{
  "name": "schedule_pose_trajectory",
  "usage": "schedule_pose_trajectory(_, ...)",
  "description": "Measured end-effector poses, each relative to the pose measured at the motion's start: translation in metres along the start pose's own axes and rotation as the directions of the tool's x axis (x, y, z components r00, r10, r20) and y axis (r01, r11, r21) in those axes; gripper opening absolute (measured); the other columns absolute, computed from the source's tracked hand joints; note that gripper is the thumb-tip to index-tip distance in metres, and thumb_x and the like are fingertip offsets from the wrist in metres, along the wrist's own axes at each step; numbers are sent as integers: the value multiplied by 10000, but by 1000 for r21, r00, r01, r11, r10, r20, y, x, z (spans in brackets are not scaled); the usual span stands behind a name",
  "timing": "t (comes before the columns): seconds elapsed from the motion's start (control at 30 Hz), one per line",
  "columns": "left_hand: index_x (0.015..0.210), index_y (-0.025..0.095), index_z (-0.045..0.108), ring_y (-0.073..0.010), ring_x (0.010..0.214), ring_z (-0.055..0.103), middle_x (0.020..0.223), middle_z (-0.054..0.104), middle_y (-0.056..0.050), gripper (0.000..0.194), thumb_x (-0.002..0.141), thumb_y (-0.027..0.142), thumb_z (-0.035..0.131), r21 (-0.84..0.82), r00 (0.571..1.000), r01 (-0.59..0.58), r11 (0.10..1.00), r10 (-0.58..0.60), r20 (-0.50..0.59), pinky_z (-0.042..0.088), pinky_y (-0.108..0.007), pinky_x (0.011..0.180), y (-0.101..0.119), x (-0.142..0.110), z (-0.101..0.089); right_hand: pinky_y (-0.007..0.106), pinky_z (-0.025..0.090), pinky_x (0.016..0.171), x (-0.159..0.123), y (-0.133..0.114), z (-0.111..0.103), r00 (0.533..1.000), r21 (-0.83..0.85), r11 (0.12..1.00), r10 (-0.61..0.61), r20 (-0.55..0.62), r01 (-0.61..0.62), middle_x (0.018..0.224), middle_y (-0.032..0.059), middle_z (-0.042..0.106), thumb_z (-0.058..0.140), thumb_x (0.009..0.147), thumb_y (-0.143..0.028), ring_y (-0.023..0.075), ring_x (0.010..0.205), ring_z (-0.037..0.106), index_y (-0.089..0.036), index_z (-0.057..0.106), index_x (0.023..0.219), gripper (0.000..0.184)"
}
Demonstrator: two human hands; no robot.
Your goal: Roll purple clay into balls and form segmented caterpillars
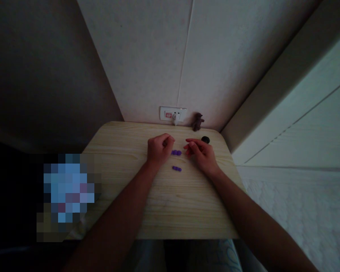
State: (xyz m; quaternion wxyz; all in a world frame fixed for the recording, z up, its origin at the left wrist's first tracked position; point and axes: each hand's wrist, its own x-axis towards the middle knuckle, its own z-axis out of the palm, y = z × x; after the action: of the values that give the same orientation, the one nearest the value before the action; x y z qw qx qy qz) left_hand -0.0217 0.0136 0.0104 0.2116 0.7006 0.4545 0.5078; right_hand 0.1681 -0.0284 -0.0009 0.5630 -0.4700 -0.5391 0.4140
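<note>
My left hand [159, 149] is above the wooden tabletop with its fingers curled closed; whatever may be inside them is hidden. Beside it lies a purple piece made of several rounded lumps [176, 153], partly covered by the hand at its left end. A smaller, thinner purple lumpy piece [176, 169] lies nearer to me on the wood. To the right, my right hand [201, 154] faces the left one, its fingers bent and apart, and I see nothing between them. A small round black object [205, 139] sits just behind the right hand.
The light wood table [158, 204] has rounded back corners and meets the wall. A dark brown bear-like figure [198, 121] stands at its back edge. A wall socket [173, 113] holds a white plug. A blurred, pixelated patch [69, 189] covers the left side; white quilted bedding [300, 211] lies right.
</note>
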Motion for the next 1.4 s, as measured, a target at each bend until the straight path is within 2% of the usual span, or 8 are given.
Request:
schedule_pose_trajectory(0.13, 720, 179, 727, -127, 542, 604, 578, 663, 0, 305, 904, 331, 536, -16, 1000, 5, 1000, -5, -11, 430, -249, 575, 0, 0, 0, 392, 655, 808, 0, 2, -1, 999, 52, 998, 24, 24, -26, 1043, 91, 829, 788, 833, -632, 212, 826, 783, -234, 742, 1130, 498)
schedule_pose_trajectory(0.37, 722, 171, 731, -110, 525, 609, 586, 673, 1, 278, 893, 313, 564, -141, 999, -39, 989, 40, 6, 435, -224, 541, 5, -1, 1, 382, 644, 936, -1, 2, 2, 1000, 133, 991, 15, -1, -14, 1092, 66, 832, 951, 705, -437, 201, 961, 797, -237, 703, 1026, 452)
schedule_pose_trajectory(0.57, 766, 167, 734, -123, 582, 677, 673, 735, -22, 229, 875, 347, 646, -311, 990, 12, 950, 32, 137, 506, -208, 558, 10, -4, 7, 373, 658, 835, -4, -5, 2, 984, -19, 986, -168, -63, 167, 1092, 70, 809, 959, 698, -411, 200, 905, 766, -261, 826, 934, 309)
schedule_pose_trajectory(0.73, 803, 164, 741, -134, 578, 683, 689, 752, -34, 209, 849, 358, 678, -386, 977, 70, 920, 16, 215, 531, -218, 544, 12, -5, 10, 338, 637, 723, -5, -9, 2, 945, -94, 949, -310, -106, 301, 876, 42, 741, 948, 721, -423, 173, 793, 701, -281, 841, 841, 214)
schedule_pose_trajectory(0.93, 937, 152, 769, -127, 556, 672, 754, 775, -52, 256, 810, 372, 736, -485, 948, 195, 853, -37, 316, 542, -225, 509, 10, -5, 14, 371, 670, 845, -6, -8, 3, 960, -23, 964, -265, -89, 264, 994, 45, 760, 930, 744, -435, 180, 856, 738, -273, 813, 967, 300)
schedule_pose_trajectory(1.13, 955, 155, 765, -129, 558, 669, 792, 777, -51, 299, 784, 400, 781, -512, 943, 261, 819, -102, 317, 544, -232, 491, 10, -5, 15, 401, 662, 959, -7, -7, 4, 971, 44, 971, -232, -49, 234, 1074, 52, 753, 927, 749, -407, 205, 986, 760, -261, 804, 1002, 317)
schedule_pose_trajectory(1.23, 968, 158, 774, -153, 654, 712, 835, 791, -61, 282, 829, 399, 733, -475, 954, 196, 858, -56, 293, 582, -258, 581, 8, -3, 11, 389, 657, 939, -6, -7, 4, 982, 44, 983, -177, -62, 180, 1029, 51, 777, 930, 740, -431, 197, 936, 766, -247, 793, 988, 338)
schedule_pose_trajectory(1.4, 1006, 173, 779, -170, 816, 695, 948, 785, -61, 231, 821, 188, 642, -165, 965, -135, 977, 167, 201, 584, -323, 801, 2, 2, -1, 343, 630, 744, -3, -7, 1, 993, -34, 997, -78, -86, 76, 869, 30, 767, 862, 799, -517, 169, 752, 716, -240, 756, 1051, 389)
